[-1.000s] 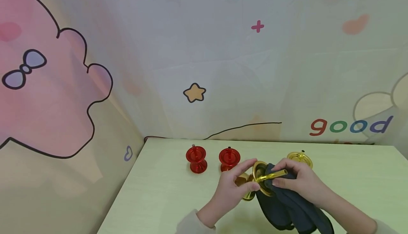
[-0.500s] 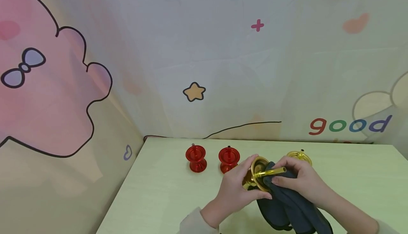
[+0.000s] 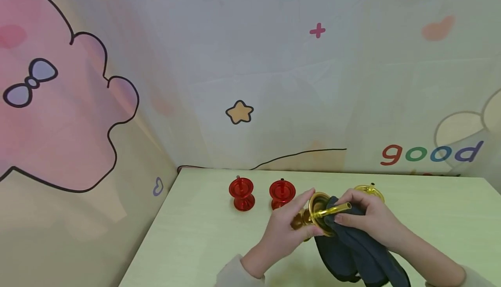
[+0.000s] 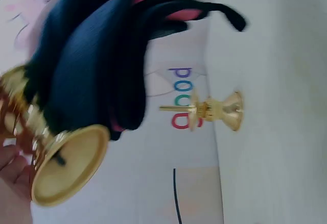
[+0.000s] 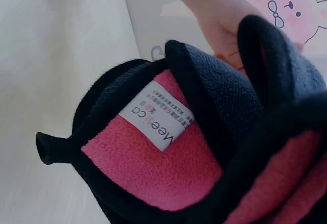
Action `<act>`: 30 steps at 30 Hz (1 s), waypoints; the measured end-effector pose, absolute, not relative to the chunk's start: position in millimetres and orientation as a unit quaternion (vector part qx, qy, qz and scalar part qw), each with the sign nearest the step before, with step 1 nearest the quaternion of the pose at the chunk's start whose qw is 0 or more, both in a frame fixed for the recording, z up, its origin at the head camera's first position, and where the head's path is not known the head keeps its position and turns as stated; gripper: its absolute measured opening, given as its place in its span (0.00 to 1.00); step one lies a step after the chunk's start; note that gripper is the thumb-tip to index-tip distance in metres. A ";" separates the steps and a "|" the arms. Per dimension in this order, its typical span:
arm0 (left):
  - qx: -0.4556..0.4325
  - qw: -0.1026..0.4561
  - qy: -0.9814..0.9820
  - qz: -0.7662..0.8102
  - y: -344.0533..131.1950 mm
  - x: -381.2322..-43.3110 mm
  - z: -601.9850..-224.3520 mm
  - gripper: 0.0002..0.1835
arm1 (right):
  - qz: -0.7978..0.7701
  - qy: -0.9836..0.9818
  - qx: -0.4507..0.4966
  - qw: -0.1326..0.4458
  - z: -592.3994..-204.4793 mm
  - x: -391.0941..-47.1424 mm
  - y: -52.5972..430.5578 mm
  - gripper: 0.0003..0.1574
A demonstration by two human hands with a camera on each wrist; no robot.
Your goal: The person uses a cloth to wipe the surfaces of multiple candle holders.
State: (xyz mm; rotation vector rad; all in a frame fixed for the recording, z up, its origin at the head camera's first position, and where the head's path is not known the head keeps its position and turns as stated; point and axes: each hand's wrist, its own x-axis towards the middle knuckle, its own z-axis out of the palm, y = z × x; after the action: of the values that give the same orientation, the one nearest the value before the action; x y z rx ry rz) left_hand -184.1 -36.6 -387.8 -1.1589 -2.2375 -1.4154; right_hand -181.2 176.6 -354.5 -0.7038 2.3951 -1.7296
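Observation:
My left hand (image 3: 283,226) holds a shiny gold candle holder (image 3: 318,195) tilted on its side above the table, its wide dish and thin central tube toward the right. In the left wrist view the holder's flared foot (image 4: 71,165) shows large and close. My right hand (image 3: 369,219) pinches a folded cloth (image 3: 352,252) against the inside of the dish, near the tube. This cloth is dark blue-grey with black edging and hangs toward the table. From the right wrist its pink lining (image 5: 153,173) and a white label (image 5: 157,114) are visible.
Two red candle holders (image 3: 241,193) (image 3: 282,191) stand upright at the back of the pale table (image 3: 188,235). Another gold candle holder (image 4: 225,110) stands behind my right hand, partly hidden in the head view. A printed wall sheet (image 3: 274,82) rises behind the table.
My left hand turned the gold candle holder, with the fingers shifting over it and then partly back. My right hand and the cloth stay almost in the same place.

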 end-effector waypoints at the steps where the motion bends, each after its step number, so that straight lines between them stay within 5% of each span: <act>1: -0.402 0.163 -0.779 -0.453 -35.1 -183.0 -390.4 0.35 | -0.572 0.789 -0.218 0.050 -354.8 -180.9 176.2 0.09; 4: -0.412 0.235 -0.801 -0.365 -30.7 -180.2 -395.3 0.43 | -0.582 0.789 -0.188 0.047 -356.1 -179.8 174.6 0.11; 8: -0.393 0.245 -0.814 -0.350 -26.0 -178.7 -395.5 0.54 | -0.592 0.782 -0.189 0.042 -357.2 -177.4 171.8 0.10; 12: -0.392 0.268 -0.800 -0.367 -25.7 -181.0 -391.4 0.52 | -0.588 0.780 -0.212 0.041 -355.6 -176.0 171.6 0.08; 15: -0.414 0.211 -0.786 -0.409 -30.8 -182.4 -385.3 0.48 | -0.573 0.779 -0.250 0.042 -353.6 -176.7 174.4 0.07; 19: -0.436 0.057 -0.766 -0.470 -38.1 -183.9 -375.9 0.42 | -0.554 0.767 -0.319 0.056 -351.7 -179.8 180.1 0.08; 22: -0.434 0.008 -0.764 -0.477 -41.1 -184.9 -372.4 0.42 | -0.551 0.756 -0.347 0.066 -351.3 -182.0 182.2 0.09; 26: -0.412 0.061 -0.760 -0.498 -39.7 -183.6 -377.0 0.43 | -0.564 0.763 -0.312 0.054 -351.8 -181.6 182.0 0.08; 30: -0.430 0.207 -0.756 -0.448 -34.3 -181.3 -385.5 0.35 | -0.586 0.774 -0.235 0.050 -351.7 -180.3 181.3 0.05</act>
State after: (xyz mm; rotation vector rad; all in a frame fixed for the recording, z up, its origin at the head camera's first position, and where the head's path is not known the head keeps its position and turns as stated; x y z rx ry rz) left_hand -181.3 -34.3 -385.5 -1.1976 -2.1061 -1.2478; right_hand -180.3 181.3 -351.7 -0.7166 2.3555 -1.7846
